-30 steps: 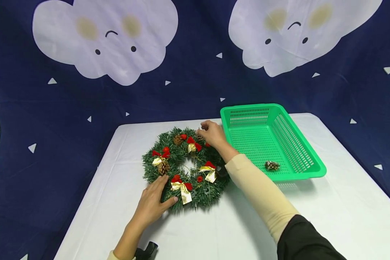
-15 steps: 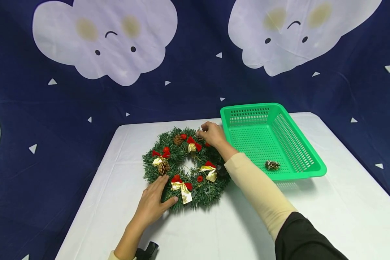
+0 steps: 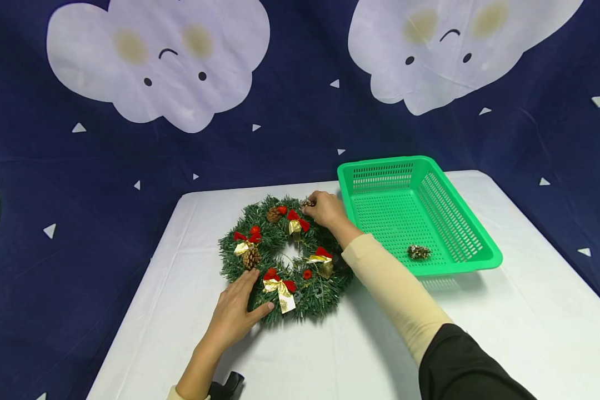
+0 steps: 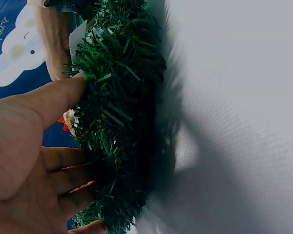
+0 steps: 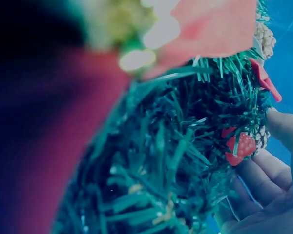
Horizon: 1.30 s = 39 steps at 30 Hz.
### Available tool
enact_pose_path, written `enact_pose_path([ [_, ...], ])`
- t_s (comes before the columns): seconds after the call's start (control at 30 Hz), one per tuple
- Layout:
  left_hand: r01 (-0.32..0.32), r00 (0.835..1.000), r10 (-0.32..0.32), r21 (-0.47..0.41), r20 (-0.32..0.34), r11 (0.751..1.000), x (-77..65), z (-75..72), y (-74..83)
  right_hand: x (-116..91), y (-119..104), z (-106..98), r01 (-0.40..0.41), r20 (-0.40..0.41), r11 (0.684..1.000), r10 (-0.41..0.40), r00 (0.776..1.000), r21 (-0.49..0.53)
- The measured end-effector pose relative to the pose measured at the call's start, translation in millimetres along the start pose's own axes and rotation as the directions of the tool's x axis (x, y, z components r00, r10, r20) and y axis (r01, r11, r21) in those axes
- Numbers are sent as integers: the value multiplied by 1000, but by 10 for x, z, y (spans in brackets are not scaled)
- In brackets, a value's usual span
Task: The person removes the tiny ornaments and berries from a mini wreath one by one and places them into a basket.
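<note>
A green Christmas wreath (image 3: 265,219) lies on the white-covered table, decorated with red-and-gold bows (image 3: 281,288), red berries (image 3: 307,274) and brown pine cones (image 3: 251,258). My left hand (image 3: 237,311) rests on its near left edge, thumb apart from the fairly straight fingers, as the left wrist view also shows. At the far right part of the wreath, my right hand (image 3: 327,211) pinches a white-tipped pine cone (image 3: 307,204). In the right wrist view this pine cone (image 5: 262,139) sits between thumb and fingers, beside a red berry (image 5: 241,146), partly hidden by greenery.
A green plastic basket (image 3: 480,244) stands right of the wreath, with one white-tipped pine cone (image 3: 419,253) inside near its front. A black object (image 3: 227,385) sits by the left wrist. A dark blue cloth with clouds (image 3: 300,139) hangs behind the table.
My right hand has dropped slightly at the wreath, its fingers lower, and more of the pine cone shows beyond the fingertips. My left hand stays in place.
</note>
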<state>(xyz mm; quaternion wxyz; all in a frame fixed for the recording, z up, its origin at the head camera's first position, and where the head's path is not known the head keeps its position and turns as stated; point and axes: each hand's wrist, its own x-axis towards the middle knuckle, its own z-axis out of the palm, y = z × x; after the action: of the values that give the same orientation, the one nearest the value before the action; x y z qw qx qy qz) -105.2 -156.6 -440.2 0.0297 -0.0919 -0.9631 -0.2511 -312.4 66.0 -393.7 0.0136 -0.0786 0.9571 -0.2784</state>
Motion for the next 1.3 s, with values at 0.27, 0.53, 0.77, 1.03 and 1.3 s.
enact_pose_path([
  [0.27, 3, 1000, -3, -4, 1, 1000, -3, -4, -6, -2, -22, 3, -14, -17, 1000, 14, 1000, -24],
  [0.53, 7, 1000, -6, -7, 10, 1000, -1, 1, 9, -8, 6, -21, -9, -44, 998, 12, 999, 56],
  [0.77, 10, 1000, -10, -4, 6, 1000, -3, -15, 17, -53, -40, -55, 8, -79, 992, 2, 997, 127],
  [1.03, 0, 1000, 0, 0, 9, 1000, 6, -15, 6, -143, -104, -108, 11, -80, 974, 7, 997, 227],
  [1.3, -2, 1000, 2, -3, 3, 1000, -7, -22, 5, -244, -155, -178, 47, -84, 951, -22, 996, 306],
])
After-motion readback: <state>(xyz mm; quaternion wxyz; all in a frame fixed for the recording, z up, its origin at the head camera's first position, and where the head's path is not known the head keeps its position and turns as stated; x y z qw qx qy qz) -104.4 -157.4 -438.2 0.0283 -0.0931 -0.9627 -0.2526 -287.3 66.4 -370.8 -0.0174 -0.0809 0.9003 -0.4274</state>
